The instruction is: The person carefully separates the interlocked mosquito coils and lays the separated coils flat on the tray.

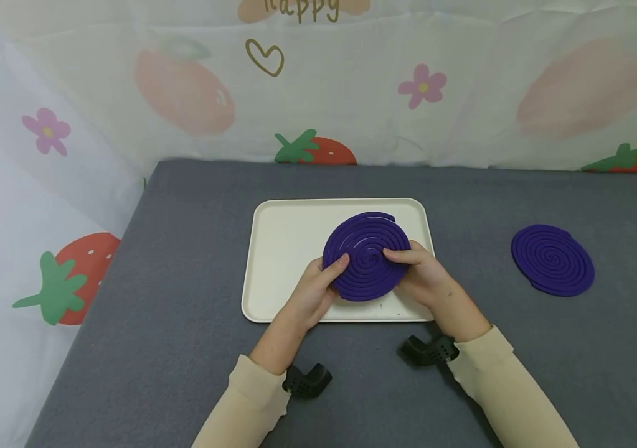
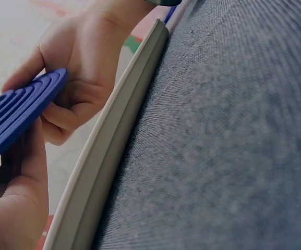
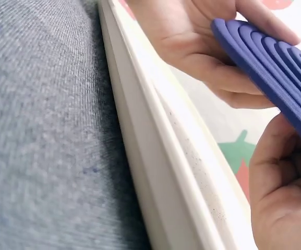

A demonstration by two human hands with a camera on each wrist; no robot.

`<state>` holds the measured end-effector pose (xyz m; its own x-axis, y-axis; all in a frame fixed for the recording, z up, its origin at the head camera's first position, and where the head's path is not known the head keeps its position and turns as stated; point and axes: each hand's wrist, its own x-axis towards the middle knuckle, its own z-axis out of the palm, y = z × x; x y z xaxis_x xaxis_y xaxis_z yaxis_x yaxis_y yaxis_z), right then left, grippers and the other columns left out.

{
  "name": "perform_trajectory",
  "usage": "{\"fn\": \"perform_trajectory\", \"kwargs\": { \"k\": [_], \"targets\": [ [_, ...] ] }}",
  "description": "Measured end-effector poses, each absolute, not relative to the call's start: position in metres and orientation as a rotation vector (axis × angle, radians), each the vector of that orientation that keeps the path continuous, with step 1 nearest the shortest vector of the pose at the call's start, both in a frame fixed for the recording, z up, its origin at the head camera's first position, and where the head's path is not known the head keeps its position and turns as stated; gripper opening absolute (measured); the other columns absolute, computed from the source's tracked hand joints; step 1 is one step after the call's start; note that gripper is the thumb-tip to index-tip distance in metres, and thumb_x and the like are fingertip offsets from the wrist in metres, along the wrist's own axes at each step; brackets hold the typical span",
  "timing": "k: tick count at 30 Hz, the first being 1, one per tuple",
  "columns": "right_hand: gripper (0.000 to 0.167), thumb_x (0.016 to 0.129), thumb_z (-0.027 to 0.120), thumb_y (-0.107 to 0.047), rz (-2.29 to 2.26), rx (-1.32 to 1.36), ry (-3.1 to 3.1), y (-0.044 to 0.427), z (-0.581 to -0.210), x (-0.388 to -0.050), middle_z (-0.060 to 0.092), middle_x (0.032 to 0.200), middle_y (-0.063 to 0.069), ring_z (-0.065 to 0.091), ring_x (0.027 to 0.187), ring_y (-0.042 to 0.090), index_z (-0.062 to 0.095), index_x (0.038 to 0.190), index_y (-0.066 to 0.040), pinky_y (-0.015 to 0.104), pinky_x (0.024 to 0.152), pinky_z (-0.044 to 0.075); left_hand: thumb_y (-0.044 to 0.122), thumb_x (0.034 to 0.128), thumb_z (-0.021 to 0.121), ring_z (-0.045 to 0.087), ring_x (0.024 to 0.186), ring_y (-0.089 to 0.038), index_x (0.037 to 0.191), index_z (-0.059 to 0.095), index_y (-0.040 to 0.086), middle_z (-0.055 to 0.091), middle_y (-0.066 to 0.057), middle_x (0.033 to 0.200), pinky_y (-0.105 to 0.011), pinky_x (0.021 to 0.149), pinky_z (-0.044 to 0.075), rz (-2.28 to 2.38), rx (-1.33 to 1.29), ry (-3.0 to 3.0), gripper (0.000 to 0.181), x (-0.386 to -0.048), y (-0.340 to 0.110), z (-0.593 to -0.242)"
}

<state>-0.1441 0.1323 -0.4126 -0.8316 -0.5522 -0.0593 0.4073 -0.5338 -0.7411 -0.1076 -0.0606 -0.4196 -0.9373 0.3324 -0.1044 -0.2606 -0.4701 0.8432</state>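
A purple spiral disc [image 1: 365,283], a flat coil of rope that looks like modelling clay, is held up above a cream tray [image 1: 281,255]. My left hand [image 1: 318,289] grips its left edge, thumb on top and fingers beneath. At the right edge my right hand [image 1: 421,274] holds it the same way, its thumb reaching toward the centre. The wrist views show the disc [image 2: 27,109] from the side, tilted and apart from the tray, with curled fingers under it. Small dark crumbs lie on the tray near its front edge.
A second purple spiral disc [image 1: 552,261] lies flat on the grey cloth [image 1: 184,280] to the right of the tray. Behind and to the left hangs a white curtain [image 1: 352,87] printed with strawberries and flowers. Each wrist carries a black device [image 1: 309,381].
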Motion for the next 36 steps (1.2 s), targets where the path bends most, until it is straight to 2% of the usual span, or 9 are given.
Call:
{"fn": "perform_trajectory", "kwargs": {
  "k": [2, 5, 9, 11, 14, 18, 24, 36],
  "targets": [
    [0.024, 0.093, 0.045, 0.006, -2.343, -0.271, 1.024, 0.133, -0.412, -0.144, 0.065, 0.101, 0.006, 0.061, 0.093, 0.014, 0.063, 0.105, -0.004, 0.026, 0.084, 0.049, 0.029, 0.0931, 0.061, 0.060, 0.086, -0.008, 0.106, 0.058, 0.003, 0.065, 0.003, 0.091, -0.025, 0.077, 0.049, 2.443, 0.123, 1.340, 0.029, -0.107, -0.061, -0.419],
    [0.022, 0.094, 0.045, 0.005, -2.333, -0.298, 0.994, 0.134, -0.412, -0.145, 0.066, 0.100, 0.007, 0.062, 0.091, 0.015, 0.064, 0.104, -0.003, 0.026, 0.083, 0.050, 0.019, 0.0971, 0.052, 0.059, 0.084, -0.008, 0.100, 0.061, 0.009, 0.065, 0.003, 0.089, -0.024, 0.076, 0.048, 2.448, 0.146, 1.323, 0.014, -0.107, -0.061, -0.418],
    [0.018, 0.094, 0.048, 0.002, -2.317, -0.323, 0.979, 0.135, -0.414, -0.145, 0.067, 0.096, 0.008, 0.064, 0.087, 0.015, 0.064, 0.102, -0.002, 0.026, 0.079, 0.051, 0.008, 0.0948, 0.042, 0.057, 0.079, -0.007, 0.093, 0.063, 0.012, 0.065, 0.003, 0.085, -0.022, 0.070, 0.047, 2.430, 0.158, 1.372, 0.021, -0.107, -0.062, -0.416],
    [0.016, 0.094, 0.050, 0.001, -2.310, -0.328, 0.984, 0.135, -0.415, -0.146, 0.067, 0.095, 0.008, 0.064, 0.085, 0.015, 0.064, 0.101, -0.002, 0.026, 0.077, 0.052, 0.006, 0.0929, 0.045, 0.058, 0.076, -0.007, 0.092, 0.064, 0.009, 0.064, 0.003, 0.083, -0.021, 0.068, 0.048, 2.413, 0.157, 1.444, 0.019, -0.107, -0.062, -0.416],
    [0.013, 0.093, 0.053, -0.001, -2.293, -0.317, 1.025, 0.136, -0.416, -0.146, 0.068, 0.093, 0.007, 0.065, 0.083, 0.014, 0.065, 0.099, -0.003, 0.025, 0.074, 0.053, 0.002, 0.0888, 0.051, 0.059, 0.074, -0.006, 0.096, 0.063, -0.007, 0.065, 0.003, 0.081, -0.021, 0.067, 0.050, 2.370, 0.183, 1.606, 0.017, -0.107, -0.063, -0.417],
    [0.016, 0.093, 0.052, -0.001, -2.255, -0.294, 1.124, 0.138, -0.416, -0.146, 0.068, 0.091, 0.005, 0.065, 0.082, 0.013, 0.067, 0.097, -0.005, 0.025, 0.074, 0.053, -0.002, 0.0858, 0.055, 0.061, 0.077, -0.007, 0.107, 0.053, -0.023, 0.066, 0.000, 0.085, -0.022, 0.071, 0.052, 2.310, 0.247, 1.754, 0.030, -0.107, -0.064, -0.420],
    [0.024, 0.093, 0.045, 0.001, -2.225, -0.274, 1.216, 0.140, -0.415, -0.147, 0.069, 0.087, 0.004, 0.066, 0.077, 0.012, 0.068, 0.094, -0.007, 0.025, 0.069, 0.054, -0.004, 0.0870, 0.056, 0.064, 0.083, -0.010, 0.114, 0.053, -0.022, 0.067, -0.011, 0.096, -0.025, 0.075, 0.053, 2.232, 0.307, 1.754, 0.032, -0.109, -0.065, -0.424],
    [0.025, 0.094, 0.045, 0.000, -2.174, -0.268, 1.293, 0.143, -0.413, -0.148, 0.069, 0.087, 0.003, 0.066, 0.077, 0.012, 0.068, 0.095, -0.010, 0.025, 0.069, 0.054, -0.004, 0.0858, 0.059, 0.063, 0.088, -0.011, 0.120, 0.052, -0.017, 0.064, -0.021, 0.107, -0.026, 0.079, 0.052, 2.204, 0.277, 1.792, 0.037, -0.111, -0.064, -0.425]
  ]
}}
